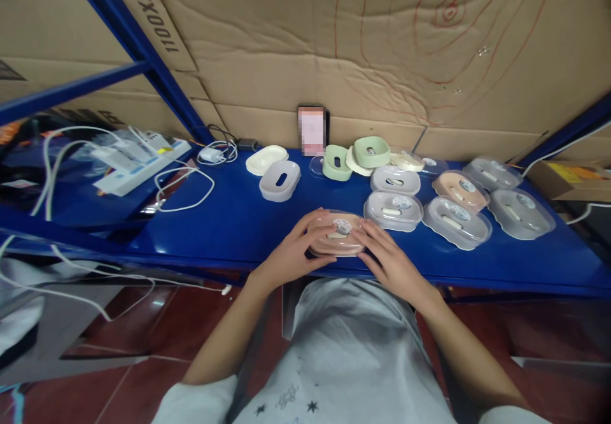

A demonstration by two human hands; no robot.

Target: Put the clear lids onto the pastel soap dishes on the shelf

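Peach oval box with clear plastic lid (329, 246) sits at the 6 o'clock edge of the blue desk (229, 220), long axis 9-to-3. Left hand (296, 250) at 9, right hand (390, 257) at 3: equally near, half-curled, holding it.

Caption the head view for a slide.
Left hand and right hand hold a lidded pink box on a blue table, with more lidded boxes to the right.

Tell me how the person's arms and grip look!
The left grip and right grip are bare hands, with slender fingers and no gloves. The forearms are bare too, below pale, short sleeves. No cables are attached.
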